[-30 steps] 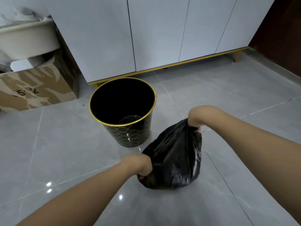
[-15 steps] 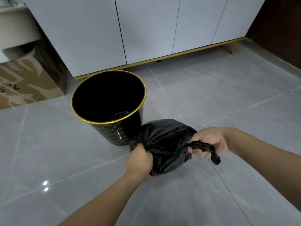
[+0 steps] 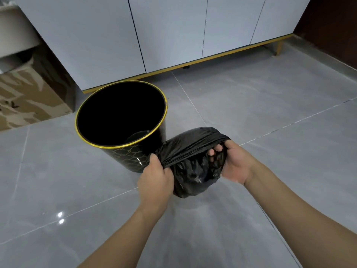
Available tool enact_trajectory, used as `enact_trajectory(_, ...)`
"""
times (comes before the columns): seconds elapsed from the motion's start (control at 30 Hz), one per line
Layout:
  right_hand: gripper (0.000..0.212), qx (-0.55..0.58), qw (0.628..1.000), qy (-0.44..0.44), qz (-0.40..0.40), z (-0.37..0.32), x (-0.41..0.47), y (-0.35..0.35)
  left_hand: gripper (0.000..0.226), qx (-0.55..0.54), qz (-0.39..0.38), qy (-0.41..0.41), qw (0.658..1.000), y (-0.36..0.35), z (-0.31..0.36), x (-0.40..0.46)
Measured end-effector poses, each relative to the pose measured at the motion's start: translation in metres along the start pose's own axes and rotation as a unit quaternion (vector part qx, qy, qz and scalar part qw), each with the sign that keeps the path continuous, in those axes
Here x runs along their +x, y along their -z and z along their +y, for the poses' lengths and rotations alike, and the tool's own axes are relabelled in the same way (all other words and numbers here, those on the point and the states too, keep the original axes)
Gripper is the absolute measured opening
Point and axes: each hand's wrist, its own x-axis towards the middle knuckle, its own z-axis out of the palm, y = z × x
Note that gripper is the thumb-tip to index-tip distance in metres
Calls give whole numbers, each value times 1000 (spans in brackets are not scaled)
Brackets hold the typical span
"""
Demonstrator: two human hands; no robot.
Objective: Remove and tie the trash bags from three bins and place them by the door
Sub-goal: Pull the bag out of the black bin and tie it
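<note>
A black trash bag point(image 3: 193, 176) sits on the grey tiled floor just right of a black bin point(image 3: 123, 151) with a gold rim and a dark, bagless inside. My left hand point(image 3: 154, 178) grips one twisted end of the bag's top at its left side. My right hand point(image 3: 233, 163) holds the other end at the right, fingers curled into the plastic. A stretched band of the bag runs between both hands across its top.
White cabinet doors point(image 3: 170, 31) on a gold base stand behind the bin. A brown patterned cardboard box point(image 3: 27, 97) sits at the left under a white shelf. A dark brown door or wall point(image 3: 332, 26) fills the upper right corner.
The bag's ends have been drawn across its top. My right hand turned palm-up and moved in against the bag. The view shifted closer to the bin.
</note>
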Motion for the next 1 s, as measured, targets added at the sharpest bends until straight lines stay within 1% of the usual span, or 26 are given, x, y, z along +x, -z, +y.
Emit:
enact_trajectory(0.1,50,-53,998,-20,-4,-1,-1,5,7,-16,19,12,1000,-1,-1,7)
enact_trajectory(0.17,41,-78,994,-68,-33,-7,-8,12,7,6,7,26,1000,-2,-6,9)
enact_trajectory(0.23,32,-112,983,-118,-90,-10,-18,21,7,9,15,50,999,-2,-12,12)
enact_trajectory(0.3,24,-149,967,-127,-166,-11,-28,30,10,-52,63,81,993,3,-10,18)
enact_trajectory(0.33,18,-138,962,-121,-204,-11,-32,32,13,-91,91,88,988,6,-7,23)
enact_trajectory(0.37,13,-103,957,-120,-244,-12,-33,33,15,-118,108,84,984,7,-3,26)
enact_trajectory(0.4,12,-52,950,-128,-280,-13,-33,33,16,-123,110,72,984,8,-1,27)
enact_trajectory(0.47,19,44,940,-130,-311,-15,-29,32,13,-70,79,46,993,4,-2,23)
enact_trajectory(0.5,23,84,940,-112,-312,-16,-25,30,11,-23,53,34,998,0,-5,19)
enact_trajectory(0.57,24,149,944,-56,-289,-20,-18,23,15,92,-26,7,995,-9,-10,10)
enact_trajectory(0.6,24,171,951,-25,-256,-22,-16,19,18,157,-82,-12,984,-13,-10,6)
enact_trajectory(0.67,26,171,973,42,-146,-23,-16,11,21,272,-182,-63,943,-20,-4,-4)
enact_trajectory(0.7,26,156,981,71,-93,-24,-16,8,21,311,-208,-92,923,-20,1,-9)
enact_trajectory(0.77,24,123,986,112,-25,-24,-16,7,17,345,-219,-144,901,-14,12,-18)
enact_trajectory(0.83,22,93,986,136,13,-28,-17,11,17,358,-222,-194,886,2,20,-22)
enact_trajectory(0.93,21,49,983,170,45,-37,-23,13,18,414,-232,-264,840,30,23,-17)
enact_trajectory(1.0,22,11,983,176,48,-35,-25,7,19,424,-226,-286,829,45,21,-11)
